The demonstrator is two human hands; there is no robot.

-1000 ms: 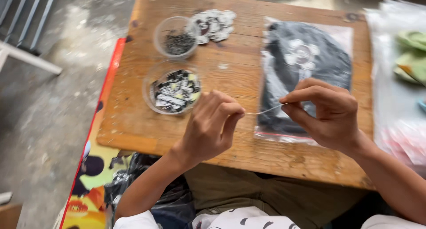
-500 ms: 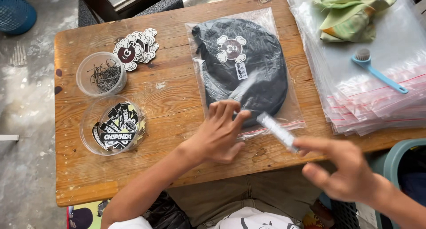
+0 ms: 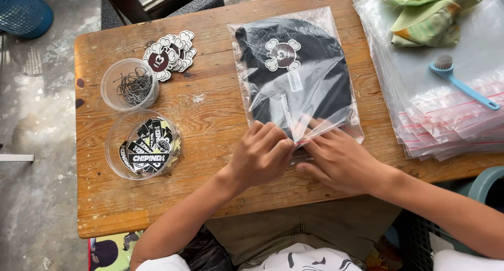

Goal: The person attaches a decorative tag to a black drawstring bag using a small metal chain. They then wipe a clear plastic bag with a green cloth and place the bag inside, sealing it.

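A clear plastic bag (image 3: 294,74) with a black garment and a white flower-shaped patch inside lies on the wooden table (image 3: 210,113). My left hand (image 3: 261,154) and my right hand (image 3: 336,158) meet at the bag's near edge. Both press and pinch the folded flap of the bag against the table, fingers bent down on it.
At the left stand a clear tub of black-and-white tags (image 3: 143,151) and a clear cup of thin black loops (image 3: 130,85). A pile of round patches (image 3: 170,54) lies behind them. A stack of empty clear bags (image 3: 451,118) carries a blue brush (image 3: 462,83) and green cloth (image 3: 428,12).
My right hand has come back from the right, where it held a thin strip, and now rests on the bag's flap beside my left hand. The view has shifted slightly.
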